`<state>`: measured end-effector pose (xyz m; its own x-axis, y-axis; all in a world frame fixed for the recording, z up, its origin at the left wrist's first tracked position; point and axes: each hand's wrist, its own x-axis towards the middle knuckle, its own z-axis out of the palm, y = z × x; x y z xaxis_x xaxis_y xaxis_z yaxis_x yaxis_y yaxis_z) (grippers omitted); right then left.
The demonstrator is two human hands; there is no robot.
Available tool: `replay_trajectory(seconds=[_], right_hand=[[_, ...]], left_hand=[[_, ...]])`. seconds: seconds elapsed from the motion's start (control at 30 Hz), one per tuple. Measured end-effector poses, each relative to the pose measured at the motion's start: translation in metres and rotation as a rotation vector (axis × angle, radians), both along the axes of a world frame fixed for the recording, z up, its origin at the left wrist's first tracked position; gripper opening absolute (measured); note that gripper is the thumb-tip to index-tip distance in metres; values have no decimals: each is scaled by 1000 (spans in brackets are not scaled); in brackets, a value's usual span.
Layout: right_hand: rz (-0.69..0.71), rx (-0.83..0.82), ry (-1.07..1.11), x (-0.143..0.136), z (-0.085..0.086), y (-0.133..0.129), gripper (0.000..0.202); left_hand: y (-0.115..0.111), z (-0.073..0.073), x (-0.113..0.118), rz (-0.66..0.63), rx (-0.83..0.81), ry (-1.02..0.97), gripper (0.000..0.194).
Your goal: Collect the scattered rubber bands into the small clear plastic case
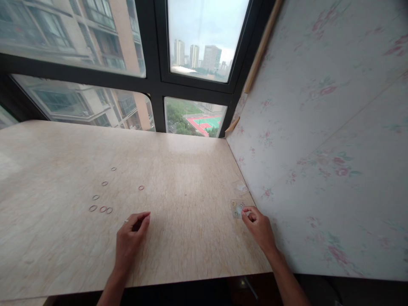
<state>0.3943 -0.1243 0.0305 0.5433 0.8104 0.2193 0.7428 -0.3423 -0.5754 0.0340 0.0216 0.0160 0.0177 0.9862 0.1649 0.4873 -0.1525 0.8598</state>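
My left hand [133, 231] rests on the stone-look counter [191, 242], thumb and fingers drawn together, with nothing visible between them. A pale ring shows on one of its fingers. At the right, by the wall, my right hand [257, 223] pinches at a small clear plastic box [235, 212] with tiny coloured pieces in it. What its fingertips hold, if anything, is too small to make out. Beyond my left hand lies a thin reddish band [141, 188]. Further left are several more thin ring-shaped bands, among them a dark one [96, 197] and a red one [103, 209].
A clear plastic piece [241, 187], perhaps a lid, lies behind the box against the wall. A tiny dark speck [185, 194] is on the counter's middle. The flowered wall [306, 170] bounds the right side, and dark-framed windows [159, 85] stand along the back.
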Motion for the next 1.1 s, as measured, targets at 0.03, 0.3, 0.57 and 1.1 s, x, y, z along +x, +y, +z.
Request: replay_trajectory(seconds=[0.03, 0.3, 0.57, 1.1], right_hand=[[6, 0, -3, 0, 0, -1, 24], [-5, 2, 3, 0, 2, 1, 25], [9, -10, -44, 1, 3, 3, 24], [58, 2, -114, 2, 5, 4, 35]], left_hand=[[0, 0, 0, 1, -2, 1, 30], [0, -1, 1, 4, -3, 8, 29], [-1, 2, 2, 15, -7, 10, 29], [0, -2, 1, 15, -15, -13, 28]])
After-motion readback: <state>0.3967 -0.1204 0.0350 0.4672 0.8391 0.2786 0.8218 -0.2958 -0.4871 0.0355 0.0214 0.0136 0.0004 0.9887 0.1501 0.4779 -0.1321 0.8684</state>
